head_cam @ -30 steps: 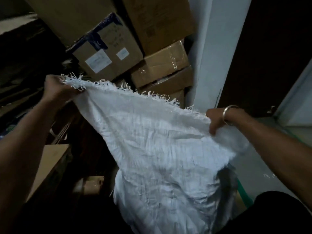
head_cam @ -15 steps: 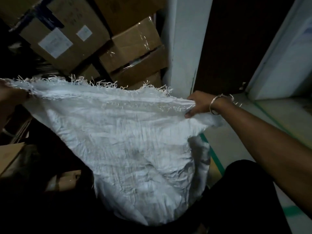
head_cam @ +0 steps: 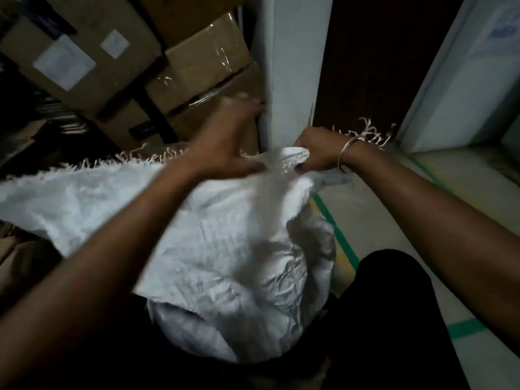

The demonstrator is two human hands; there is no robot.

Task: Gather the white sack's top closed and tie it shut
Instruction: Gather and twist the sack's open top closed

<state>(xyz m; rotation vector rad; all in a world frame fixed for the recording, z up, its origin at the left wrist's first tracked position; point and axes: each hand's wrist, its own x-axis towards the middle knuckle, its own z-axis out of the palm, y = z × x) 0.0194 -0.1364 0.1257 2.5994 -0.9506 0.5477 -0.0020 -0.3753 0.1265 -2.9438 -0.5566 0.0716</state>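
The white woven sack (head_cam: 225, 249) stands in front of me, full at the bottom, with its frayed top edge (head_cam: 84, 168) trailing out to the left. My right hand (head_cam: 312, 153), with a metal bangle on the wrist, grips a bunched fold of the sack's top. More frayed edge sticks out behind that wrist. My left hand (head_cam: 225, 142) is blurred and lies just left of the right hand, over the sack's top. Its fingers spread upward and its thumb reaches toward the bunched fabric.
Stacked cardboard boxes (head_cam: 197, 66) lean at the back left. A white pillar (head_cam: 292, 66) and a dark doorway (head_cam: 380, 66) stand straight ahead. Green tape (head_cam: 334, 229) runs along the floor to the right. My dark-clad leg (head_cam: 394, 319) is beside the sack.
My left hand has let go of the sack's far left corner and swung right, close to the right hand. The right hand now holds the top bunched, and the left edge has dropped.
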